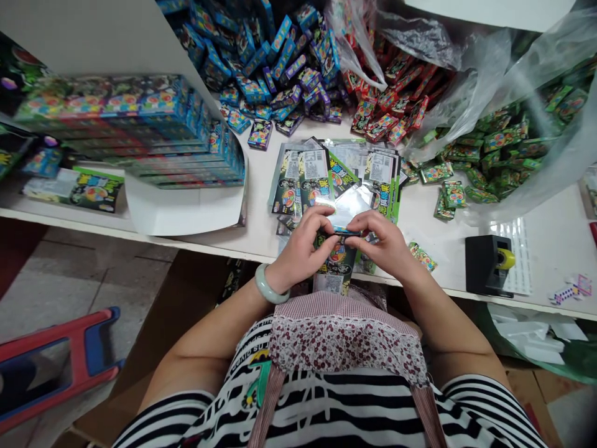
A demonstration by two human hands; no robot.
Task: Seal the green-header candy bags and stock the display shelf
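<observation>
The fingers (326,214) of the left hand (301,249) are curled and pinch the left end of a small flat blue box (347,231). The fingers (361,223) of the right hand (385,246) are curled too and pinch its right end. Both hands hold the little box over the front edge of the white worktop (550,249), close to the person's body. Under the box, the fingers also touch a clear plastic pouch with a green and black printed card (338,252). The left wrist wears a pale green round bangle (269,287).

At 12 o'clock from the hands lies a loose stack of the same printed pouches (326,174). Further off at 12 o'clock is a big heap of small blue and purple boxes (265,56). At 1 o'clock is a heap of small red boxes (392,99) in a clear plastic bag. At 2 o'clock is a heap of small green boxes (494,149) spilling out of another clear bag. One green box (422,256) lies alone just beside the right hand, at 3 o'clock. Further at 3 o'clock sits a black tape holder with a yellow roll (489,264). At 10 o'clock, neat rows of blue boxes fill a white cardboard tray (181,211). At 8 o'clock, down on the floor, is a red and blue plastic stool (56,367).
</observation>
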